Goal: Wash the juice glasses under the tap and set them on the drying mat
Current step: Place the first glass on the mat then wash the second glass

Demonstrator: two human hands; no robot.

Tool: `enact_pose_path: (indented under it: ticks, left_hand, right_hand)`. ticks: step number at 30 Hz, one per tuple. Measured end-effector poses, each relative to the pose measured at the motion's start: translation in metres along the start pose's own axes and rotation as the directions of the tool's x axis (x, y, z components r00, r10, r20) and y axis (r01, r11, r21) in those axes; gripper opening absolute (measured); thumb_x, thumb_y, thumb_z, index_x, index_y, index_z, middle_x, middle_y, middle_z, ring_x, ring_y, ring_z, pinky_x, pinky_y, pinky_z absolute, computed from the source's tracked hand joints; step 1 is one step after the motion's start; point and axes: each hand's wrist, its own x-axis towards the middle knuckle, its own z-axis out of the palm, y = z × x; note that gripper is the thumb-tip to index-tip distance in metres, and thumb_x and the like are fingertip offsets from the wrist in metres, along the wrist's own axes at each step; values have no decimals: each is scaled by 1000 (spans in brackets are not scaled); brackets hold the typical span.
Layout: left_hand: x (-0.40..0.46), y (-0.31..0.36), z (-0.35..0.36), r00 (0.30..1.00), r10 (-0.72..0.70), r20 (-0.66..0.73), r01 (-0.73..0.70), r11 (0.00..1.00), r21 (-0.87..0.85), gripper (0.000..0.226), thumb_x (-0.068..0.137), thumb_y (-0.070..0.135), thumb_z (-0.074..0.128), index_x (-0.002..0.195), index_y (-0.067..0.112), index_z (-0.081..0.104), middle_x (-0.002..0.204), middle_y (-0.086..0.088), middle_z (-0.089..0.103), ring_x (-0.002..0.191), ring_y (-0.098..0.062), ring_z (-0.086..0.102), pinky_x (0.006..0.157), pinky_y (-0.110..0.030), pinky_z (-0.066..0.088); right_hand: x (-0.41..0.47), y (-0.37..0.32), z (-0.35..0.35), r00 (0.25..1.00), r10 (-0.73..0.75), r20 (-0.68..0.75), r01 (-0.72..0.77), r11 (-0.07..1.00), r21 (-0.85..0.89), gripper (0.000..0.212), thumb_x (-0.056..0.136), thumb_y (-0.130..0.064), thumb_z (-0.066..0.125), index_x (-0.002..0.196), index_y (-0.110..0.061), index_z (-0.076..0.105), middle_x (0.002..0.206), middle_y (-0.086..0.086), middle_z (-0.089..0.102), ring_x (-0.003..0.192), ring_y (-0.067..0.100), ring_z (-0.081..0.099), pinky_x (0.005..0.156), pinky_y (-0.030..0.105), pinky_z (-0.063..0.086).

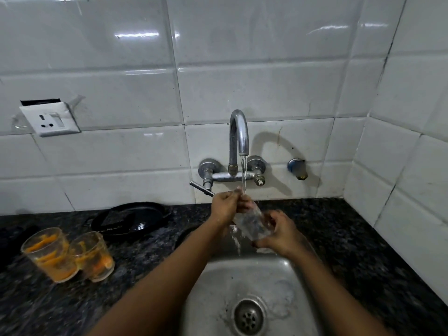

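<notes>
White tiled wall (242, 69) across back + rt side, 1 dark speckled granite counter (351, 238) below it. 1 steel sink (218, 299) set in counter, 1 round drain (249, 317) at bottom, wet. 1 black pan/lid-type item (132, 220) on counter left of sink, can't tell which. 1 chrome tap (238, 134) on wall w/ water stream (244, 175) running. 3 juice glasses total: 2 dirty glasses (66, 254) w/ orange residue, upright on counter at left, touching each other; 1 clear glass (252, 225) tilted over sink just under the stream, rim end toward tap. 2 hands: left hand (224, 206) curled round the upper end of the clear glass, fingers at the rim; right hand (281, 232) wrapped round its base end. 1 white wall socket (49, 120) upper left, 1 small blue-capped outlet (297, 167) rt of tap.
</notes>
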Motion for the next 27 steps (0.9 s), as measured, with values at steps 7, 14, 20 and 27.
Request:
enact_pose_path:
  ticks: [7,14,20,27]
  left_hand:
    - [17,2,-48,848,49,-528,9,994,107,34,87,38,58,95,4,57,95,-14,63,82,-24,59,69,-34,47]
    - [46,11,-59,894,267,-361,89,682,726,37,93,23,53,123,2,50,123,-19,58,111,-33,56,89,-37,45]
    - [37,2,-45,794,519,-316,-93,617,781,34,86,-3,53,117,7,62,116,-15,66,99,-28,63,87,-35,50]
    - [42,7,-48,773,203,-601,89,903,419,29,78,22,73,92,-2,68,96,-19,71,90,-30,65,75,-34,48]
  right_hand:
    - [3,-17,22,999,38,31,-46,950,309,68,56,-1,84,112,-18,48,110,2,57,103,22,56,82,32,48]
    - [17,-38,13,999,9,46,-15,991,135,64,56,-13,87,111,-15,55,107,-2,62,98,17,60,79,25,51]
    - [15,-48,2,998,6,58,-14,990,140,59,56,-11,87,106,-15,56,94,-11,58,88,7,57,65,9,43]
    - [9,-52,1,995,37,91,-47,992,118,54,59,-6,84,99,-20,50,88,-16,51,77,-2,50,52,7,41]
